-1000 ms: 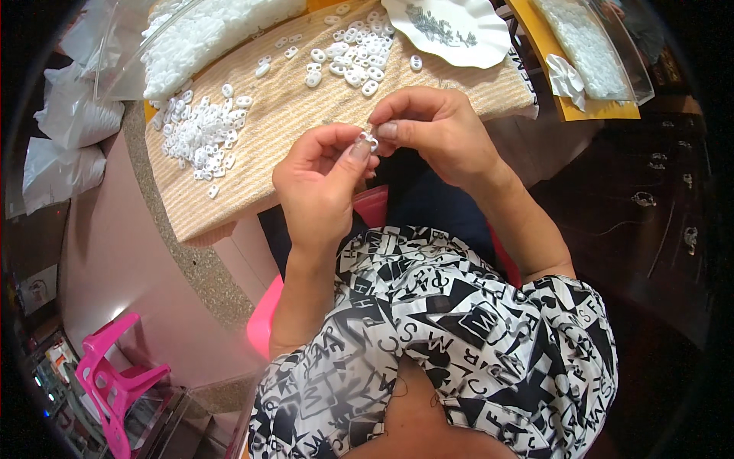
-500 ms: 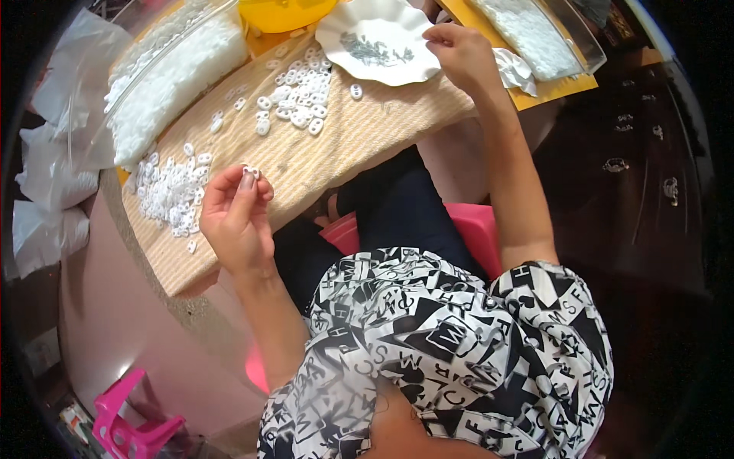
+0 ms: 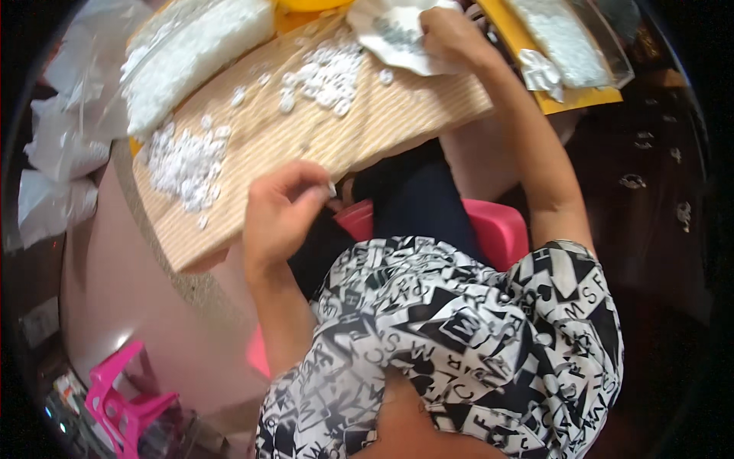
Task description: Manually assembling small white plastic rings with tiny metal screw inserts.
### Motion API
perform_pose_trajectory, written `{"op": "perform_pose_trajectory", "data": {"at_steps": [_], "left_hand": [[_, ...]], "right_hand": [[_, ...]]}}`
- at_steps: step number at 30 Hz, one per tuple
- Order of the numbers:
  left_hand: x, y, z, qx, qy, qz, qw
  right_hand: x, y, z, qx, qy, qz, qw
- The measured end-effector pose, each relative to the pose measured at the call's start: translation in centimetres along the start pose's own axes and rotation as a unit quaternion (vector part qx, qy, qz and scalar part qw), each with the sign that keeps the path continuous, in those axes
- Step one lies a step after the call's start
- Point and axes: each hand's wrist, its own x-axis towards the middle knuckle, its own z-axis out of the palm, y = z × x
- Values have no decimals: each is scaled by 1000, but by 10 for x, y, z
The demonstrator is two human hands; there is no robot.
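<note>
My left hand (image 3: pixel 281 210) is closed in a pinch over the near edge of the striped board (image 3: pixel 260 145). A small white plastic piece (image 3: pixel 332 187) pokes out at its fingertips. At the far right, my right hand (image 3: pixel 453 38) is closed at the rim of a white wavy-edged plate (image 3: pixel 371 34); whatever its fingers hold is hidden. Small grey slivers, perhaps metal pins (image 3: pixel 401 34), lie on that plate. A heap of white oval pieces (image 3: pixel 187 164) spreads over the board's left end, and another pile of white pieces (image 3: pixel 329 76) lies nearer the plate.
A clear bin of white pieces (image 3: pixel 199 57) stands at the far left, beside white plastic bags (image 3: pixel 73 149). Another clear container (image 3: pixel 562 42) and crumpled white wrapping (image 3: pixel 541 70) sit at the far right. A pink stool (image 3: pixel 126 402) stands at lower left.
My left hand has moved right with the white piece and turned so its back shows. My right hand stays at the plate's right side. The whole view has shifted slightly.
</note>
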Motion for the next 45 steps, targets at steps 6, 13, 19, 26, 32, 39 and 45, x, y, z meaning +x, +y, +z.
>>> {"op": "perform_pose_trajectory", "data": {"at_steps": [6,13,19,26,32,39,45], "left_hand": [[3,-7,-34,-70,139,-12,988],[11,-10,10,226,104,113,962],[22,-13,24,375,83,171,907],[44,-3,6,365,202,169,893],[50,-7,-9,328,247,120,904],[22,3,10,-146,176,74,971],[1,17,19,-350,118,42,928]], "right_hand": [[-15,17,5,213,176,-265,924],[0,-14,-6,-34,-34,-15,999],[3,2,6,-18,14,20,1000],[3,31,18,73,77,-23,994],[-11,10,-22,278,81,43,956],[-49,-31,-33,633,-82,-40,769],[-92,-97,-33,667,-159,-134,715]]}}
